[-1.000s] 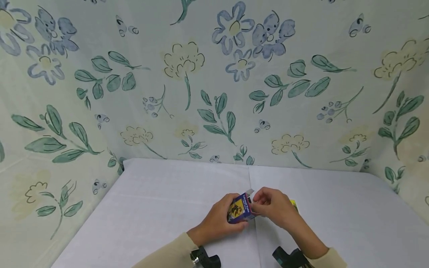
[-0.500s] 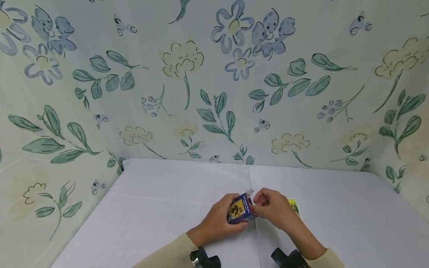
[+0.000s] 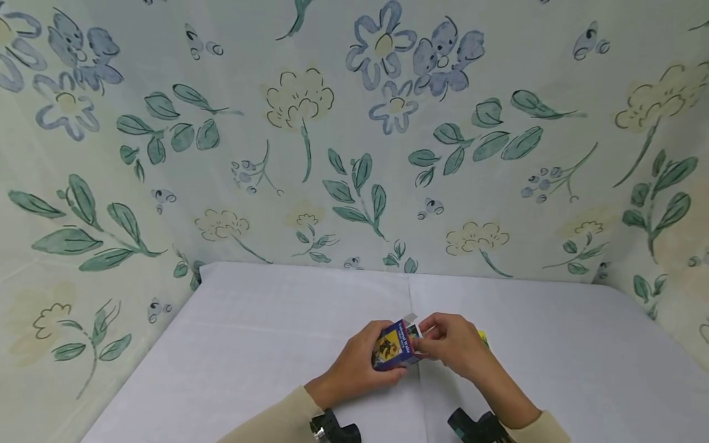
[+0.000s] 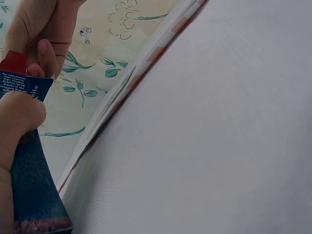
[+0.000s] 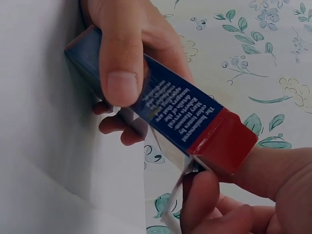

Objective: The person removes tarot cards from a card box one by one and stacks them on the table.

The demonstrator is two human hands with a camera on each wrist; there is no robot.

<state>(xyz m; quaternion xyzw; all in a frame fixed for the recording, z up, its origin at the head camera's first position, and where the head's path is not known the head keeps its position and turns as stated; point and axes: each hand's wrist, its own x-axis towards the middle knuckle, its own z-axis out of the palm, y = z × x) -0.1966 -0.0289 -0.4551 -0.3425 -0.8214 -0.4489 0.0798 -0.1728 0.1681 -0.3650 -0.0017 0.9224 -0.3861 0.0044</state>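
Note:
A small blue card box [image 3: 394, 346] with a yellow picture panel is tilted above the white table, its end flap [image 5: 229, 141] red on one side and raised. My left hand [image 3: 357, 363] grips the box around its sides, thumb along the lower edge. In the right wrist view that thumb lies across the printed side of the box [image 5: 180, 105]. At the open end, my right hand [image 3: 456, 344] has curled fingers pinching the cards [image 3: 414, 331], whose white-edged top shows just outside the opening. Most of the cards are hidden inside the box.
Behind my right wrist, a yellow-green item [image 3: 484, 337] lies on the white-covered table [image 3: 277, 320], mostly hidden. A flower-patterned cloth [image 3: 310, 203] hangs along the back and sides. Black wrist cameras sit near both sleeves.
A white-edged card top now shows at the box's open end, where it was barely visible before. The box and both hands have stayed almost in place.

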